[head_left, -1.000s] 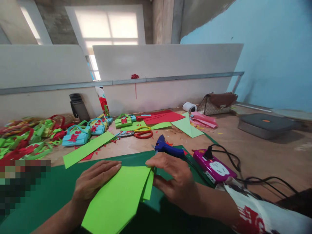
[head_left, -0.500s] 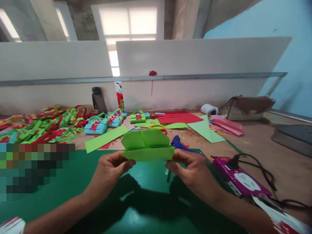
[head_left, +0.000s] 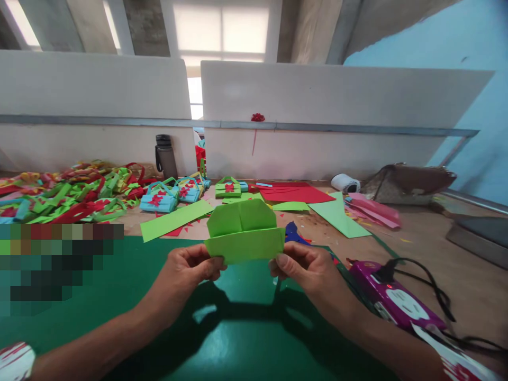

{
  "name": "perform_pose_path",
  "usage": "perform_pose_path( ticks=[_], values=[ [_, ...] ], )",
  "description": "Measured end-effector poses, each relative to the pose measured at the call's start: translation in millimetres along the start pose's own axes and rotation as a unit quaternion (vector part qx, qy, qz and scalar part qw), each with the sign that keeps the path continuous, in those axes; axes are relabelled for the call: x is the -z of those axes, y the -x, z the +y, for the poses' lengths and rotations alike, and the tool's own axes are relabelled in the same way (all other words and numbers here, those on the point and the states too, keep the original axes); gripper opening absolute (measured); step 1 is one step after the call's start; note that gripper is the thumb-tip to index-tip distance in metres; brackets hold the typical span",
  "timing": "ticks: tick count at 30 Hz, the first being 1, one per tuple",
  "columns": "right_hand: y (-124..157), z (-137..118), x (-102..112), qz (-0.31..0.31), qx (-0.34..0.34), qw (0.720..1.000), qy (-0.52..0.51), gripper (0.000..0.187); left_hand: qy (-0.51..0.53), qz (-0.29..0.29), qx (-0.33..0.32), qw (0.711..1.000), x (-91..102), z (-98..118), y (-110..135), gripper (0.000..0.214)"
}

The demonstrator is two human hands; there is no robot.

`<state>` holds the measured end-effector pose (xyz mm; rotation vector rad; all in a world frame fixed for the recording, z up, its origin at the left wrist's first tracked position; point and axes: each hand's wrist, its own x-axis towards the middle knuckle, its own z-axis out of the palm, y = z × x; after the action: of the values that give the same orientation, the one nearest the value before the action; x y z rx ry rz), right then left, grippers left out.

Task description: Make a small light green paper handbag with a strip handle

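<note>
A folded piece of bright green paper (head_left: 246, 246) is held up above the green mat (head_left: 119, 296). Its lower front flap lies across a taller back part with cut-off corners and a centre crease. My left hand (head_left: 196, 267) pinches its lower left corner between thumb and fingers. At the lower right corner, my right hand (head_left: 299, 264) grips it the same way. Just behind my right hand lies a blue glue gun (head_left: 293, 233), partly hidden. Both hands cast shadows on the mat.
Small paper bags (head_left: 159, 198) with red bows stand at the back, beside a heap of green and red paper pieces (head_left: 87, 198). A dark bottle (head_left: 165, 156), red sheets (head_left: 297, 191), a purple power strip (head_left: 397, 296) with black cables and a brown handbag (head_left: 408, 182) surround the mat.
The folded paper has tilted so its front flap faces me more and its back part stands taller. Both hands still hold its lower corners. The view has shifted slightly.
</note>
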<state>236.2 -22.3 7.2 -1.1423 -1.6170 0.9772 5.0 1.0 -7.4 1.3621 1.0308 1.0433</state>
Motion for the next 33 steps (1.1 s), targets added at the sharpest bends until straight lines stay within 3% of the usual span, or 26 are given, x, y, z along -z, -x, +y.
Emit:
perform_pose_path(
  ticks=[6, 12, 18, 22, 33],
  values=[
    [0.2, -2.5, -1.5, 0.008, -0.018, 1.000, -0.012, 0.029, -0.024, 0.002, -0.001, 1.000, 1.4, -3.0, -0.2, 0.016],
    [-0.5, -3.1, -3.0, -0.006, -0.003, 0.995, -0.099, 0.021, -0.048, -0.011, 0.023, 0.999, -4.8, 3.6, 1.2, 0.017],
    [1.3, 0.9, -5.3, 0.010, -0.053, 0.998, -0.043, 0.024, 0.018, -0.059, 0.060, 0.996, -11.6, 9.9, 6.2, 0.026],
    [2.6, 0.6, -7.2, -0.001, -0.061, 0.998, -0.005, 0.029, 0.029, -0.053, 0.056, 0.997, -10.8, 6.8, 7.8, 0.031],
    [3.9, -3.1, -7.6, -0.056, -0.092, 0.994, -0.034, 0.019, 0.095, -0.094, 0.137, 0.981, -9.1, 1.5, 8.6, 0.027]
  ],
)
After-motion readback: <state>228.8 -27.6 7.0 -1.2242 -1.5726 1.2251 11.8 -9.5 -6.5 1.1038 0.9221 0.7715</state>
